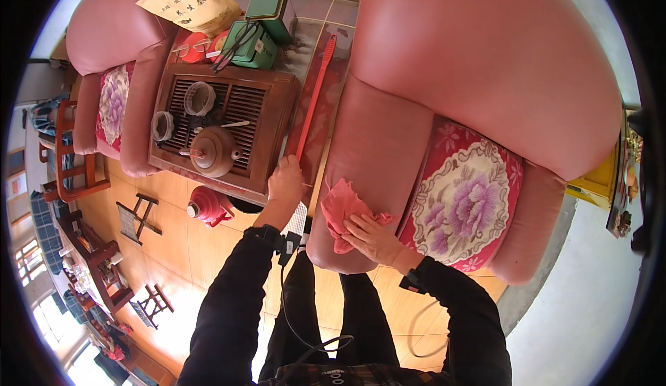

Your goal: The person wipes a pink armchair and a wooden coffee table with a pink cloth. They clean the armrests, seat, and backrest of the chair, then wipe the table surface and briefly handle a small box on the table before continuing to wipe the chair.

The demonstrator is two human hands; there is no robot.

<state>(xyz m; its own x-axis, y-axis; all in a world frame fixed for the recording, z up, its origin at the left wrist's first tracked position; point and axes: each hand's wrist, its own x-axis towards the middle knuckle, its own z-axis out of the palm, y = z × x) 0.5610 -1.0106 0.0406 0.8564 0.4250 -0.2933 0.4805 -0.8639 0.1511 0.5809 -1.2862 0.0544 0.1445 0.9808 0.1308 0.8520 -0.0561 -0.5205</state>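
Observation:
My left hand (285, 180) is curled at the lower end of a long red plastic stick (315, 92) with a ridged far end. The stick lies along the wet, dark red tabletop strip (341, 63) beside the tea tray. A white mesh piece (297, 222) shows below my left wrist; whether it joins the stick is hidden. My right hand (372, 237) presses a crumpled pink cloth (341, 211) onto the front of the padded armrest (374, 141) of a pink armchair, fingers extended over it.
The slatted wooden tea tray (273, 110) holds a clay teapot (213, 152) and two clear cups (200, 99). Behind it stand green tins (270, 14), glasses (192, 48) and a paper bag (192, 3) bearing writing. A red thermos (208, 205) is on the floor; a cable hangs from my left wrist.

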